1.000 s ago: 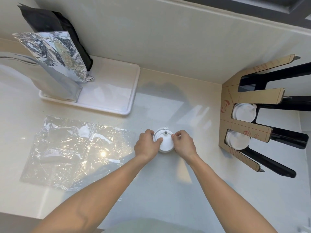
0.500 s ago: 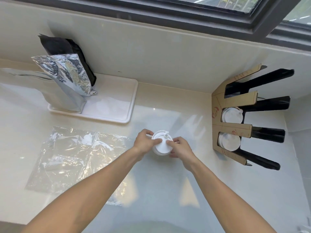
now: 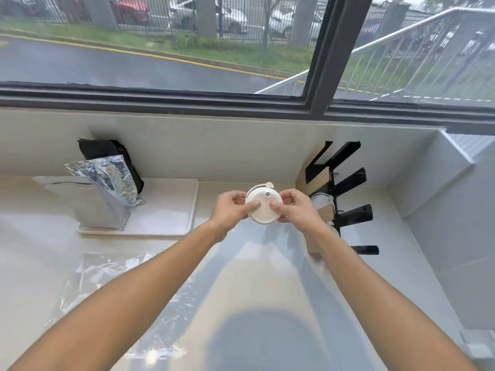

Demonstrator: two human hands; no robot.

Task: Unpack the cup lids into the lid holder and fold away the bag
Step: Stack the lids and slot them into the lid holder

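A stack of white cup lids [image 3: 263, 207] is held up above the counter between both hands. My left hand [image 3: 231, 208] grips its left side with the thumb on top. My right hand [image 3: 296, 208] grips its right side the same way. The lid holder [image 3: 340, 194], black prongs with brown cardboard dividers, stands at the right against the wall, partly hidden by my right hand. White lids [image 3: 321, 202] sit in one of its slots. The clear plastic bag [image 3: 107, 271] lies flat and crumpled on the counter at the lower left.
A white tray [image 3: 171, 207] at the back left carries a silver foil pouch [image 3: 107, 180] and a black pouch [image 3: 107, 149]. The pale counter [image 3: 375, 236] ends at a low wall below a window [image 3: 160, 49]. A grey wall closes the right side.
Both hands have lifted the stack of lids off the counter and carried it up and slightly right, toward the holder. The camera has tilted up, bringing the window into view.
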